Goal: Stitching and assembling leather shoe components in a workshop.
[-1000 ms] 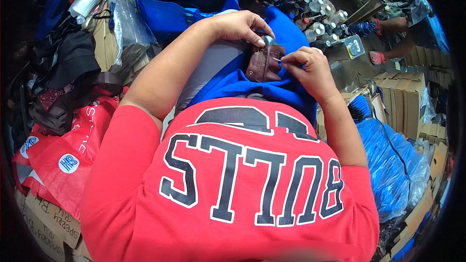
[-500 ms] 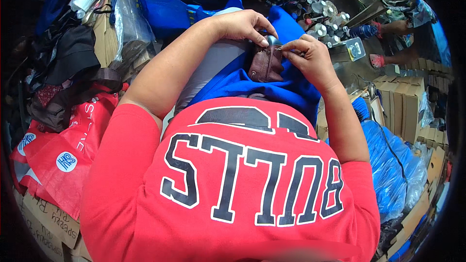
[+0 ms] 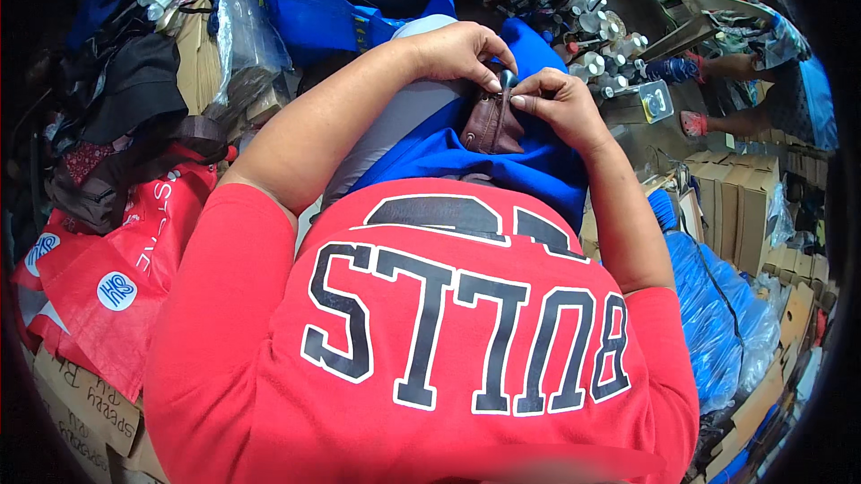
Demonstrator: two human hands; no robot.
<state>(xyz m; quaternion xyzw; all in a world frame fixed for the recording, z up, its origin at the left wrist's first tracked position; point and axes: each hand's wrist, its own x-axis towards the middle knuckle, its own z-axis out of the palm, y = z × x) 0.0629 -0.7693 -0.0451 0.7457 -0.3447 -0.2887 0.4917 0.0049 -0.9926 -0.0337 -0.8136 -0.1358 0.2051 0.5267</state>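
A brown leather shoe (image 3: 491, 125) with metal eyelets lies on the blue cloth (image 3: 430, 159) over my lap, its dark opening facing away from me. My left hand (image 3: 465, 55) is closed at the far left of that opening, thumb and fingertips pinching the rim. From the right, my right hand (image 3: 558, 104) is closed too, thumb and forefinger pressed together at the shoe's upper edge. Whatever fine thing may be between those right fingertips is too small to make out. The two hands almost meet over the opening.
A large blue bag (image 3: 359, 0) stands beyond my left arm. Several bottles (image 3: 596, 26) gather at the far right, near another person's leg (image 3: 740, 118). Cardboard boxes (image 3: 731, 206) and a blue plastic-wrapped bundle (image 3: 704, 322) lie right; a red bag (image 3: 117, 278) and black bag (image 3: 126, 107) lie left.
My right hand has shifted slightly left and down, closer to my left hand on the shoe's rim. The left hand still pinches the rim. The other person's leg area shows more clothing.
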